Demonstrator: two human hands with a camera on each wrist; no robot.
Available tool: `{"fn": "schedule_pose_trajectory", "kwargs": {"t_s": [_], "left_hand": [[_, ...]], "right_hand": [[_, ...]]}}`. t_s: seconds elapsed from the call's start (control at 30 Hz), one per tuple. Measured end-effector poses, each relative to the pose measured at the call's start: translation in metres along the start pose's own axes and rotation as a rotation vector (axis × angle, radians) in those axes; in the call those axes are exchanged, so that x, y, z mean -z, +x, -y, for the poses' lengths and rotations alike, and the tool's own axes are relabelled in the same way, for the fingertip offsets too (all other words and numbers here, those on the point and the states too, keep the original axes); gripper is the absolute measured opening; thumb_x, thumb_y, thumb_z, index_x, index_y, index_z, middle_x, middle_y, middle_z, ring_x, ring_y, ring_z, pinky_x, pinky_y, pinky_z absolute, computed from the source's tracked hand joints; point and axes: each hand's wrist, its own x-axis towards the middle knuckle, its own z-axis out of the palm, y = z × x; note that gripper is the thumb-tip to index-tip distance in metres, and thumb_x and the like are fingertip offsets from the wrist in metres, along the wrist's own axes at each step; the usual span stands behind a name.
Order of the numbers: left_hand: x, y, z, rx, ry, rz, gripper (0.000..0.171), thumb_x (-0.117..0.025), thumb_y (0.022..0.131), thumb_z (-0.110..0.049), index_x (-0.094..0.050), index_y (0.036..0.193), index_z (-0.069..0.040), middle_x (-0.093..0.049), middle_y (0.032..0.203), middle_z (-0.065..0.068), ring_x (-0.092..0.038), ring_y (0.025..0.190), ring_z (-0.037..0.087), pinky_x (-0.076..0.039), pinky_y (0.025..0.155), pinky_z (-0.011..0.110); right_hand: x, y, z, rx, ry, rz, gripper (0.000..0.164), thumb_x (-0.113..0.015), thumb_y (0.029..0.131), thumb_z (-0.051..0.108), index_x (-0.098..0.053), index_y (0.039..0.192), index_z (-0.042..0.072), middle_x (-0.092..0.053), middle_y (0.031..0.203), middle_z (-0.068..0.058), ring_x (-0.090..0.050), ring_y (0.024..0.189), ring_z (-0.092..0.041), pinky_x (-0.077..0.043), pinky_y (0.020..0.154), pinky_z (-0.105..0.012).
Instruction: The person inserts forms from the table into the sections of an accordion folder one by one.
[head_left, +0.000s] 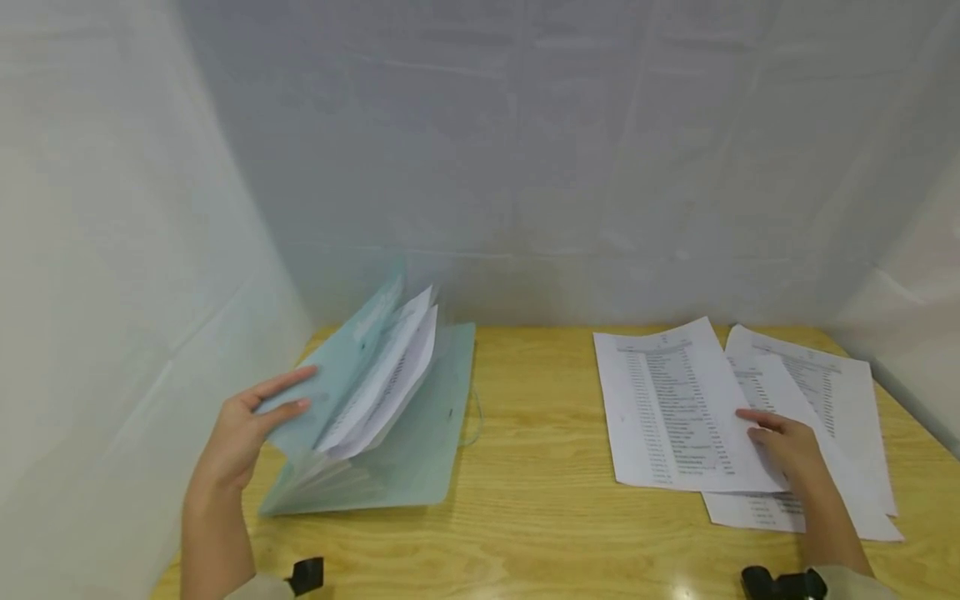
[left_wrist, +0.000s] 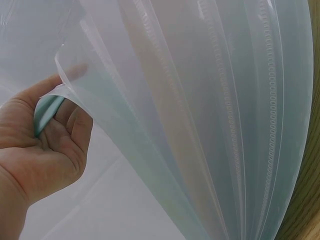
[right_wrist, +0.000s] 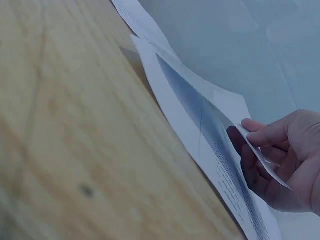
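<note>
Left hand (head_left: 236,429) is pinching the folder (head_left: 435,454)'s raised cover, thumb and fingers curled round its edge. Right hand (head_left: 791,450) has a sheet (head_left: 660,408) pinched at its right edge, over other papers (head_left: 847,392). Folder's pale teal, fanned wide, printed pages inside, sitting on the table (head_left: 540,467)'s left side.

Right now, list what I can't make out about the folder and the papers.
Head: wording on the top sheet, too small to read.
Head: parts of the lower sheets, covered by the top sheet and right hand.
Left wrist: ends of the folder, cut off by the upper and lower edges.
Right wrist: any wording, slanted and blurred.
</note>
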Motion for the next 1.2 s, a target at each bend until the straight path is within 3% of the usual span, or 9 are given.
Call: {"fn": "schedule_pose_trajectory", "kwargs": {"t_s": [0.3, 0.57, 0.83, 1.2], "left_hand": [[0.000, 0.000, -0.001, -0.002, -0.007, 0.003, 0.045, -0.066, 0.086, -0.014, -0.054, 0.129, -0.008, -0.042, 0.138, 0.002, -0.021, 0.132, 0.026, -0.028, 0.097, 0.020], [0.000, -0.001, -0.002, 0.010, -0.023, 0.006, 0.045, -0.066, 0.086, -0.014, -0.055, 0.129, -0.008, -0.041, 0.139, 0.002, -0.020, 0.133, 0.026, -0.022, 0.103, 0.029], [-0.001, 0.000, -0.003, 0.000, -0.018, 0.004, 0.045, -0.067, 0.086, -0.014, -0.055, 0.129, -0.007, -0.043, 0.137, 0.002, -0.021, 0.133, 0.026, -0.027, 0.099, 0.023], [-0.001, -0.001, -0.004, -0.005, -0.010, 0.003, 0.045, -0.066, 0.086, -0.013, -0.055, 0.129, -0.007, -0.045, 0.135, -0.002, -0.022, 0.132, 0.025, -0.024, 0.101, 0.025]], "right_hand": [[0.001, -0.002, 0.006, -0.060, 0.082, 0.008, 0.042, -0.037, 0.097, 0.017, -0.043, 0.134, -0.001, -0.023, 0.143, -0.028, -0.035, 0.117, -0.042, -0.034, 0.086, -0.049], [-0.002, -0.003, 0.014, -0.065, 0.170, 0.005, 0.041, -0.041, 0.095, 0.011, -0.044, 0.133, -0.002, -0.023, 0.144, -0.025, -0.036, 0.119, -0.039, -0.040, 0.080, -0.036], [0.002, -0.013, 0.032, -0.052, 0.209, 0.034, 0.041, -0.039, 0.096, 0.012, -0.043, 0.134, -0.001, -0.021, 0.144, -0.026, -0.041, 0.114, -0.038, -0.045, 0.065, -0.017], [0.003, -0.022, 0.056, -0.010, 0.247, 0.041, 0.040, -0.042, 0.096, 0.012, -0.043, 0.134, -0.001, -0.020, 0.145, -0.025, -0.043, 0.112, -0.035, -0.048, 0.068, -0.019]]}}
